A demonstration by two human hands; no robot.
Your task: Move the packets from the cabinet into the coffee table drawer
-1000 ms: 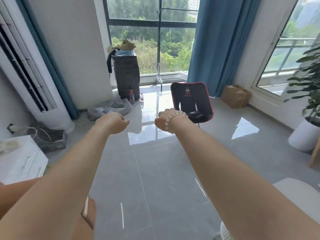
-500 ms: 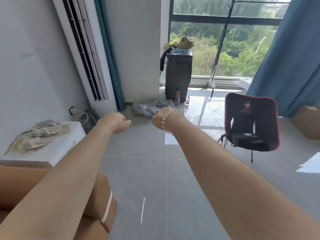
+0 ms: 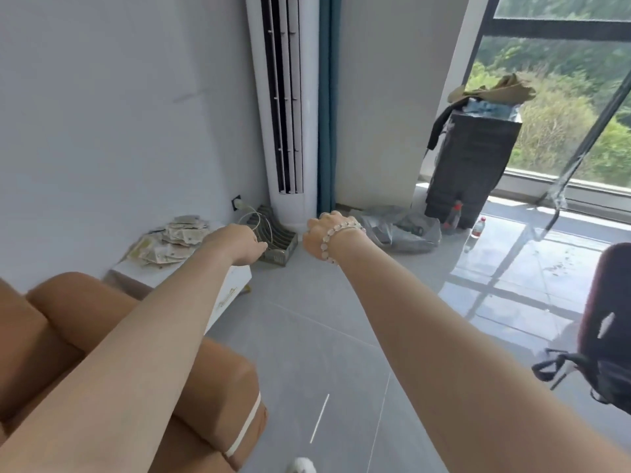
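Grey glossy tiles make up the floor [image 3: 324, 322], which reflects the window [image 3: 560, 107] at the upper right of the frame. A white wall [image 3: 119, 107] fills the upper left; a tall white air conditioner [image 3: 290, 97] stands against it, with a blue curtain [image 3: 326, 97] just beside. A low white cabinet [image 3: 236, 276] sits at centre left, and the packets [image 3: 170, 240] lie in a loose heap on its top, against the wall. A brown sofa [image 3: 51, 322] occupies the lower left, partly covered by the left forearm. A grey slotted rack [image 3: 278, 242] rests on the floor below the air conditioner, and a crumpled plastic bag [image 3: 399, 230] lies near a dark box [image 3: 473, 165] topped with clothing.

Both arms reach forward at mid-frame. The left hand [image 3: 244, 245] shows only its back, between the packets and the rack as seen; its fingers bend away out of sight, so their state cannot be told. The right hand [image 3: 317, 233], with a bead bracelet [image 3: 329, 238] at the wrist, has its fingers curled into a fist around nothing visible.

A black chair [image 3: 607, 322] is cut off by the right edge. A white object [image 3: 302, 466] at the bottom edge is too cropped to identify. The packets' printing is too small to read.
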